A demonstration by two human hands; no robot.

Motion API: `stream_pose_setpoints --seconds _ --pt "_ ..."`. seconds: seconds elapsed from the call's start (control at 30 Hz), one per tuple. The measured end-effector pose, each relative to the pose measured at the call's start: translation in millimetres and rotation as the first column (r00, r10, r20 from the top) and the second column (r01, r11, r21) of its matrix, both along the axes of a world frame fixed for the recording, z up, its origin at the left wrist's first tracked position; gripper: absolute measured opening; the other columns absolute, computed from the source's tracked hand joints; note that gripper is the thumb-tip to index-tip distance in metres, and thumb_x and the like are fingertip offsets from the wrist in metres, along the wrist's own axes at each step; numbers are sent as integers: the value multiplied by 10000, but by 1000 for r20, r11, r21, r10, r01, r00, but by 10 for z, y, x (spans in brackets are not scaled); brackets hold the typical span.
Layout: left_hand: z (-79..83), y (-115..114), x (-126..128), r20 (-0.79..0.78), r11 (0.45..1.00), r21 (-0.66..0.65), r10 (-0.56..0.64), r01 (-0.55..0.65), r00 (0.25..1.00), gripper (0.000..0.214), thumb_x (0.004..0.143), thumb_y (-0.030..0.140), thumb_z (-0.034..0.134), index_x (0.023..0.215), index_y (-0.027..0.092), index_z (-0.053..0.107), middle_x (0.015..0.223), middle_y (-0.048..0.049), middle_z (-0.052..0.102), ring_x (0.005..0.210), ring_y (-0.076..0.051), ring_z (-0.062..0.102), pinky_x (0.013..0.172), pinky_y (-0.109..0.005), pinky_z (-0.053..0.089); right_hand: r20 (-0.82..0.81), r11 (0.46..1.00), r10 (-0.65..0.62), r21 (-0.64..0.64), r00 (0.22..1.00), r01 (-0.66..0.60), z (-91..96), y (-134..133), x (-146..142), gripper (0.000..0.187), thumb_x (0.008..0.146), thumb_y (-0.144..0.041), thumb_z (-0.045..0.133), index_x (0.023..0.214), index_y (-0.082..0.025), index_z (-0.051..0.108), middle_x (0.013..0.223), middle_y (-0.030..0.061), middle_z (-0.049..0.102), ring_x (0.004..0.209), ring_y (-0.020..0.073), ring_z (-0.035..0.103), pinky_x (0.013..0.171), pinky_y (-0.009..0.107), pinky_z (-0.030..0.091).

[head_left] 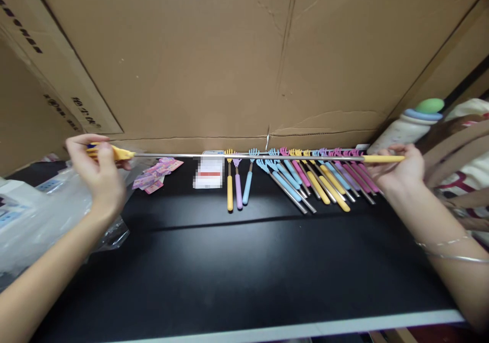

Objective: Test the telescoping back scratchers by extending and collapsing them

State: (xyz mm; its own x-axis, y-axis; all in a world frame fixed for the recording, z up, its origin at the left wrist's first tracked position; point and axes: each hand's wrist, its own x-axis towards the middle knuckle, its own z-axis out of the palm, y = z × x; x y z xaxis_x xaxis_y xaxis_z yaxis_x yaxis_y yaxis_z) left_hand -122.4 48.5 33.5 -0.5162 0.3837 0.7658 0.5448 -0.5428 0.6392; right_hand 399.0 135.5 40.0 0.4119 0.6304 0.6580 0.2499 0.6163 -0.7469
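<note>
A yellow telescopic back scratcher (244, 156) is stretched out level between my hands, its thin metal rod drawn long. My left hand (101, 172) is closed around the yellow claw head. At the other end, my right hand (401, 172) grips the yellow handle between thumb and fingers. Below the rod, three shorter scratchers lie side by side on the black table: a yellow one (229, 190), a purple one (239, 187) and a blue one (248, 185). Further right is a row of several more scratchers (324, 182) in blue, pink, yellow and purple.
Clear plastic bags (72, 231) spread over the table's left side. Small pink-purple cards (155, 175) lie near them, and a blurred-out white item (209, 172) sits mid-table. Cardboard (229, 68) walls the back. A white bottle (401, 129) with a green top stands right, beside a person (466, 169).
</note>
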Motion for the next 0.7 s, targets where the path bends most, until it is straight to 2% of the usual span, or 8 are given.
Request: stream_pose_setpoints --seconds 0.1,0.13,0.23,0.3,0.47,0.7 --pt "-83 -97 262 -83 991 -73 -121 115 989 189 754 206 503 920 161 426 708 54 429 438 -39 492 381 -152 424 -41 982 138 -122 990 -142 -101 -144 -394 334 804 -466 376 568 -229 353 416 -46 321 357 89 340 388 265 361" --pt "-107 -130 339 -102 982 -140 -145 130 984 189 762 218 515 923 163 434 709 51 452 443 -41 501 402 -157 435 -54 973 172 -146 984 -178 -148 -216 -547 326 810 -474 375 601 -224 380 443 -43 354 355 86 347 387 263 366" --pt "-152 -219 490 -119 957 -253 -178 144 977 170 799 256 514 928 171 444 648 58 486 447 -52 515 440 -160 444 -69 947 241 -200 968 -250 -275 -460 -956 321 840 -471 385 652 -216 438 449 -46 370 341 87 350 349 238 307" --pt "-167 -260 529 -161 948 -292 -182 130 970 168 808 267 514 934 172 455 608 60 500 455 -61 526 462 -161 451 -59 937 265 -221 962 -272 -322 -601 -1128 339 860 -463 380 646 -212 459 432 -44 369 344 87 345 336 226 262" --pt "-185 -314 569 -248 943 -305 -215 134 945 155 806 271 514 923 182 465 620 46 539 460 -70 540 458 -162 459 83 945 267 -216 960 -244 -332 -772 -1228 381 889 -446 358 623 -207 487 429 -33 375 374 88 345 358 221 240" --pt "-166 -328 561 -232 949 -294 -182 109 956 149 806 285 515 906 185 468 617 42 555 460 -77 545 451 -167 452 164 975 201 -123 966 -182 -276 -827 -1178 382 896 -417 362 593 -221 488 422 -23 355 379 106 311 380 260 226"
